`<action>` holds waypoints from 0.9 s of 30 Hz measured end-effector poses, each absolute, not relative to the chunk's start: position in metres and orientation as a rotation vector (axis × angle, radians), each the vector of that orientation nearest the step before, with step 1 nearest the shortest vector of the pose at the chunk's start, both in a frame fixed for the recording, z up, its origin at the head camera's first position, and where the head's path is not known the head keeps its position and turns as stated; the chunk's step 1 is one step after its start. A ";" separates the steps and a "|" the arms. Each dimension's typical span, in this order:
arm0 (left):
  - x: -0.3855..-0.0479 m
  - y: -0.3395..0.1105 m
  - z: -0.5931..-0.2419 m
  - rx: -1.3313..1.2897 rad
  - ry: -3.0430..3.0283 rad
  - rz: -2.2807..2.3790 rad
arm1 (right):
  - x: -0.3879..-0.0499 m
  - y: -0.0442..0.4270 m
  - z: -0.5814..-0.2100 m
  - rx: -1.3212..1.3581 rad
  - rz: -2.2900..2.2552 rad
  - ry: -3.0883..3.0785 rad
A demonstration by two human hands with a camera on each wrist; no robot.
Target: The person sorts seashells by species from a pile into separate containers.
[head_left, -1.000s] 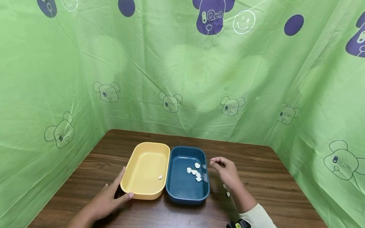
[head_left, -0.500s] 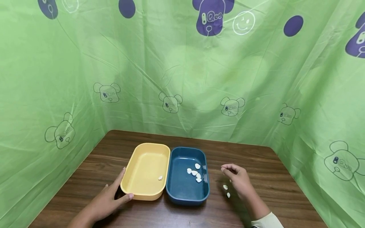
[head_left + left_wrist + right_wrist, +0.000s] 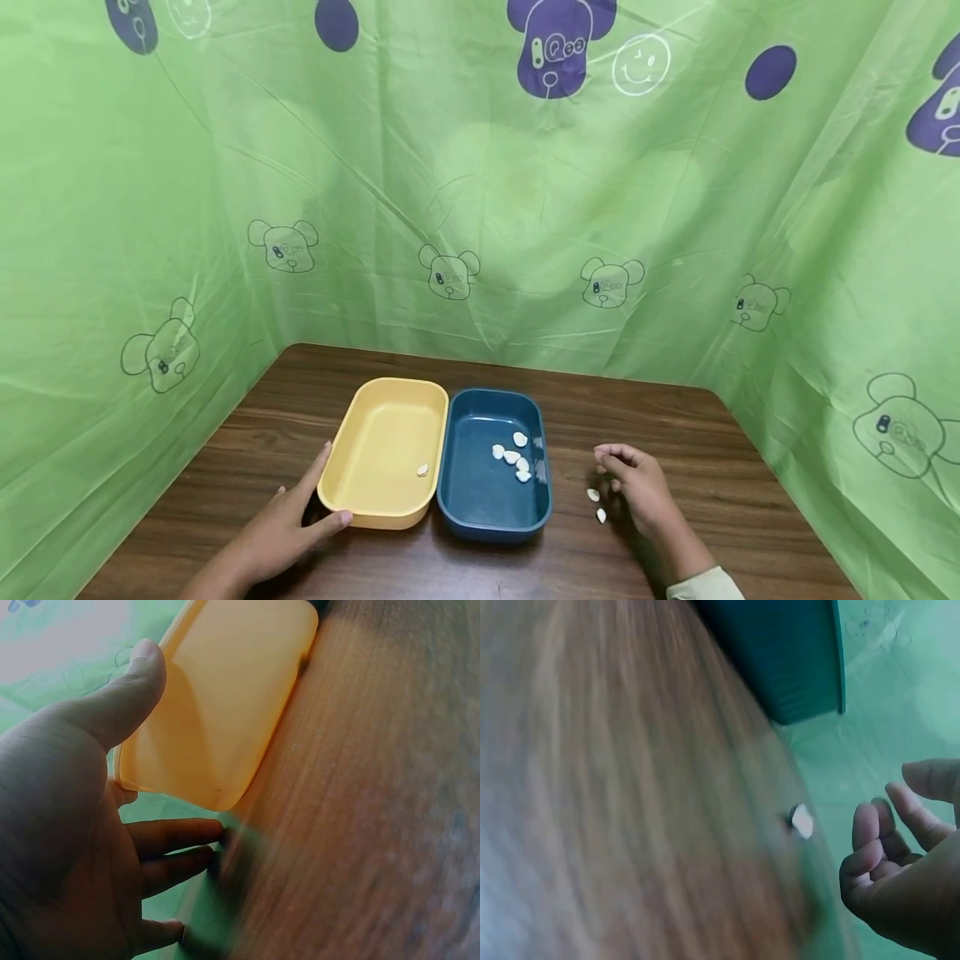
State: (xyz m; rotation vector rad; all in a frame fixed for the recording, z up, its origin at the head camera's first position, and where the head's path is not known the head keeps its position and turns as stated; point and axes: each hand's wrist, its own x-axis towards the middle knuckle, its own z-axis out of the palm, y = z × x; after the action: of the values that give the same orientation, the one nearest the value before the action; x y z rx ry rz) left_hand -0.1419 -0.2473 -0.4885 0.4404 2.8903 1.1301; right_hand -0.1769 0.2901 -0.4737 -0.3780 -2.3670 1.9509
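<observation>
My left hand (image 3: 281, 529) is at the near-left corner of a yellow plastic box (image 3: 382, 510). Its thumb touches the front wall, and the other fingers lie nearly straight along the left side and table. One small whitish, seed-like piece (image 3: 422, 471) lies in this box. Beside it stands a dark blue box (image 3: 491, 525) with several white pieces (image 3: 512, 457) inside. To its right, my right hand (image 3: 641, 487) hovers over the table, fingers loosely bent. In the right wrist view the thumb and index finger are apart, holding nothing visible. Two whitish teardrop-shaped pieces (image 3: 593, 495) lie just left of that hand.
The boxes stand side by side on a dark wood-grain table (image 3: 645, 408). A green printed curtain (image 3: 517, 208) surrounds the table at the back and both sides.
My right hand has moved right and nearer from beside the blue box's rim, uncovering both loose pieces on the table. The left hand and the boxes hold their places.
</observation>
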 end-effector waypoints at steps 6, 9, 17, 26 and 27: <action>-0.141 -0.248 -0.489 0.439 2.887 1.127 | -0.180 0.297 -0.487 -0.412 1.979 -2.333; -0.141 -0.248 -0.488 0.456 2.893 1.127 | -0.182 0.300 -0.493 -0.376 1.903 -2.390; -0.142 -0.247 -0.488 0.463 2.887 1.126 | -0.187 0.314 -0.508 -0.198 1.743 -2.526; -0.142 -0.247 -0.487 0.461 2.890 1.135 | -0.187 0.329 -0.509 0.207 1.546 -2.633; -0.142 -0.247 -0.487 0.458 2.890 1.135 | -0.187 0.330 -0.509 0.252 1.552 -2.640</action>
State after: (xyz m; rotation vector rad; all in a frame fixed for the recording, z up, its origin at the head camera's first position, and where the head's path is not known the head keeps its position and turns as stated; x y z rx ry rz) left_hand -0.1416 -0.2473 -0.4870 0.4578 2.8899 1.1349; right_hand -0.1872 0.3301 -0.5088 0.2522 -2.6404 1.5517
